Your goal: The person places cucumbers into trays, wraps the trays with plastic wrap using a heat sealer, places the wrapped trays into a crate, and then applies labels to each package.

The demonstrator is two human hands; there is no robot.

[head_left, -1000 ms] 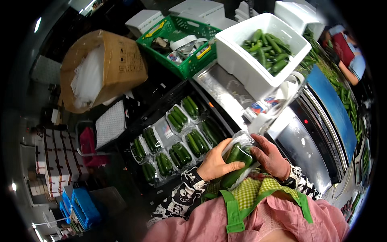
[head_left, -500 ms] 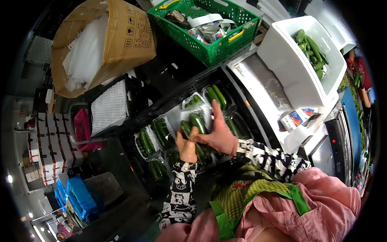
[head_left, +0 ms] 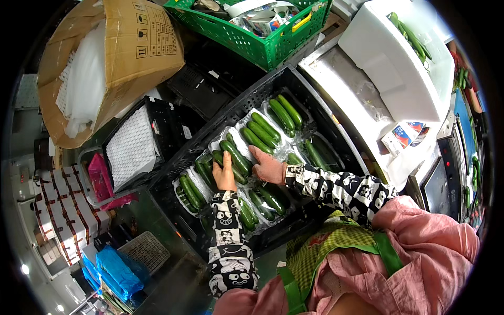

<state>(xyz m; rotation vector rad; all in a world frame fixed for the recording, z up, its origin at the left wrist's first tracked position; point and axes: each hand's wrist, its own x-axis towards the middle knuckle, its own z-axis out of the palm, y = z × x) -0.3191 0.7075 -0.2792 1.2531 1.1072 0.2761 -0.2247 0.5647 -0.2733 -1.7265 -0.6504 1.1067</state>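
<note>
A wrapped tray of cucumbers (head_left: 237,159) lies tilted among the other packs in a black crate (head_left: 336,123). My left hand (head_left: 224,177) grips its near left side, with the fingers lying over the wrap. My right hand (head_left: 268,167), in a pinkish glove, is closed against its right edge. Just beyond the right fingertips sits another cucumber pack (head_left: 261,131) on a white tray. More packs surround the hands: one pair of cucumbers (head_left: 285,112) at the far end, one pack (head_left: 191,192) at the left, and others nearer me, partly under my sleeves.
A white foam box (head_left: 394,68) with loose cucumbers stands on a metal surface at the right, near a scale-like machine (head_left: 438,184). Behind the crate is a green crate (head_left: 273,50). At the left are a cardboard box (head_left: 142,68) and a black crate with white padded sheets (head_left: 131,144).
The cucumber pack held raised between my hands is now down in the crate among the others. Both hands have lowered with it, and the view has shifted.
</note>
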